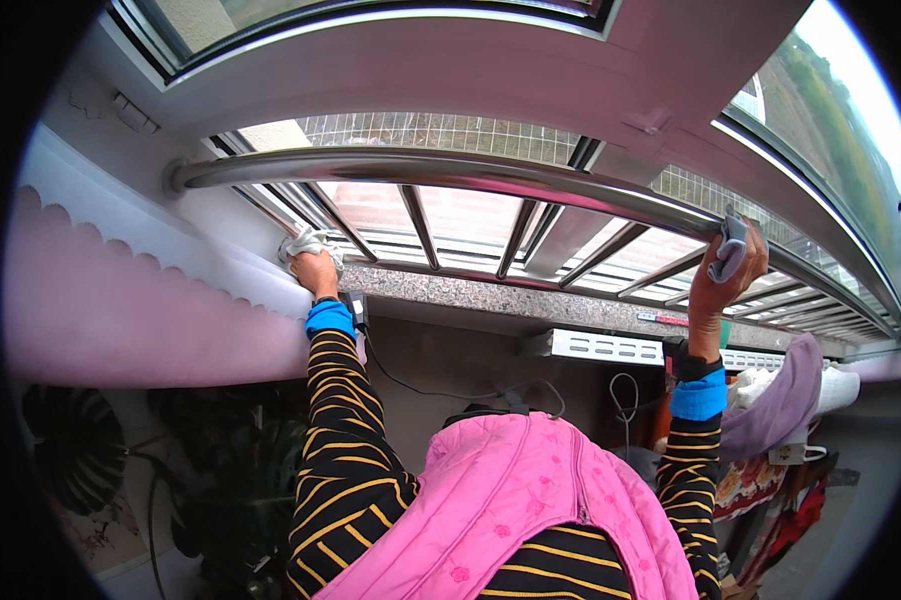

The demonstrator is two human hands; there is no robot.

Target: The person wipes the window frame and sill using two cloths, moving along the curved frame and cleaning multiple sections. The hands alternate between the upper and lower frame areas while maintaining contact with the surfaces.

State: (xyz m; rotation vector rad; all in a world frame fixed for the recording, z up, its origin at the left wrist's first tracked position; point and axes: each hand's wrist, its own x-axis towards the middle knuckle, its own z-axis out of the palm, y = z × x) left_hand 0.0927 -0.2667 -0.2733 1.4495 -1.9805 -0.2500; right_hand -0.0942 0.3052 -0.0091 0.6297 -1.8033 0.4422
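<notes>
A steel railing spans the window, with a thick top tube [420,166] and several thinner bars [419,225] below it. My left hand [315,271] holds a pale crumpled cloth [308,244] against the railing's lower left corner, beside the wall. To the right, my right hand [737,268] is wrapped around the top tube with a folded grey cloth [729,247] in its grip. The cloth touches the tube. Under the bars runs a speckled stone windowsill [450,292]. Part of each cloth is hidden by the fingers.
Left of me hangs a pink scalloped curtain [158,315], with a large-leaved plant [75,450] beneath. A white slotted radiator [608,346] is below the sill. A pen-like red item [664,319] lies on the sill. Purple cloth [773,412] and a cable [435,393] are nearby.
</notes>
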